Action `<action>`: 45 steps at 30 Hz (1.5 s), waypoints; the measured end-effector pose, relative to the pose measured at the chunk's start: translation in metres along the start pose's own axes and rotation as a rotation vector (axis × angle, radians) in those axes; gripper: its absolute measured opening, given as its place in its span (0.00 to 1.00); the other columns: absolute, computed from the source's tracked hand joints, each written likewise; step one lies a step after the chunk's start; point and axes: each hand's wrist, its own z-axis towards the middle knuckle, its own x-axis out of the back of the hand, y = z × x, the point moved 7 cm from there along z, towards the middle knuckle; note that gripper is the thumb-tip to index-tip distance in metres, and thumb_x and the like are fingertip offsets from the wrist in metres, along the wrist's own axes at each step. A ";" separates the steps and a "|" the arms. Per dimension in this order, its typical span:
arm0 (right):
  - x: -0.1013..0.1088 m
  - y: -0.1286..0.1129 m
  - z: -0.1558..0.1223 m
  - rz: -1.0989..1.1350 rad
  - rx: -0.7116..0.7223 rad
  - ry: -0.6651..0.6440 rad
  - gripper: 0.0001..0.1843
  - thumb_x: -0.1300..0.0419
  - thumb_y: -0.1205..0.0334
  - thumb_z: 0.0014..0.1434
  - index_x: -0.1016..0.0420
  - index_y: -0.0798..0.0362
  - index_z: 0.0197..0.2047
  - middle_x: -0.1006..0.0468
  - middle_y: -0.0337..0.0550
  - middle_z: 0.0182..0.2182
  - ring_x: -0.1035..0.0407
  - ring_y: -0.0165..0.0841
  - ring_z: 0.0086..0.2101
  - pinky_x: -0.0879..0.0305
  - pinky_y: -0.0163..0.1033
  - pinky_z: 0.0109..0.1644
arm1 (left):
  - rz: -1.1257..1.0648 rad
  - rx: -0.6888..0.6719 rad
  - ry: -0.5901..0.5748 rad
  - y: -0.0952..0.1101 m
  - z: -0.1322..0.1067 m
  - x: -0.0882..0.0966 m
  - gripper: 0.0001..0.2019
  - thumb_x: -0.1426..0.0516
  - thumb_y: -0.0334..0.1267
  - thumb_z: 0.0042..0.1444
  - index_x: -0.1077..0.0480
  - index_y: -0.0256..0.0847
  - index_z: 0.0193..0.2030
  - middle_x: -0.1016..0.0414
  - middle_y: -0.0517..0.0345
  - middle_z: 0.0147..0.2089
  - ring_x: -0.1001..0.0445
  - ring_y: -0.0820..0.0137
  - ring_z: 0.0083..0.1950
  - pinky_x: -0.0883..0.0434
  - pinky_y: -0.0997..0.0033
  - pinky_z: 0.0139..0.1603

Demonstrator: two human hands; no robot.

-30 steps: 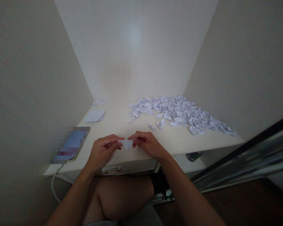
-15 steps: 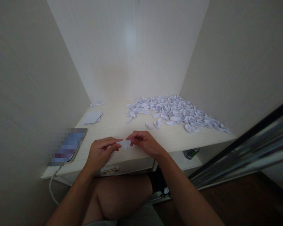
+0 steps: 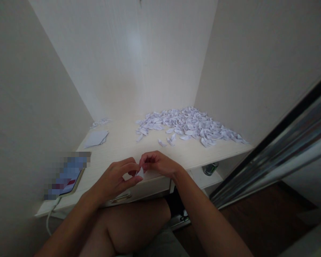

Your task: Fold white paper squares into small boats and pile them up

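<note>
My left hand (image 3: 115,178) and my right hand (image 3: 157,163) meet over the front edge of a pale wooden desk (image 3: 123,148). Both pinch one small folded piece of white paper (image 3: 139,172) between thumb and fingertips. Most of the paper is hidden by my fingers. A wide heap of small folded white paper pieces (image 3: 187,125) lies on the desk's right half, beyond my right hand.
A stack of flat white sheets (image 3: 95,138) lies at the left, with a few folded pieces (image 3: 101,122) behind it. A phone (image 3: 68,175) with a cable sits at the near left corner. A drawer handle (image 3: 120,198) and a green can (image 3: 210,168) sit below the desktop. Walls enclose three sides.
My hands have drawn closer together and the paper between them is folded smaller, now mostly covered by fingers. The view has swung to the right.
</note>
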 end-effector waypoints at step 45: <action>-0.088 -0.124 -0.083 -0.362 0.352 0.022 0.20 0.28 0.66 0.52 0.20 0.51 0.49 0.17 0.43 0.41 0.25 0.32 0.41 0.31 0.38 0.47 | -0.181 -0.094 0.316 0.114 -0.052 0.046 0.08 0.34 0.30 0.54 0.25 0.44 0.40 0.19 0.56 0.38 0.19 0.69 0.38 0.24 0.76 0.36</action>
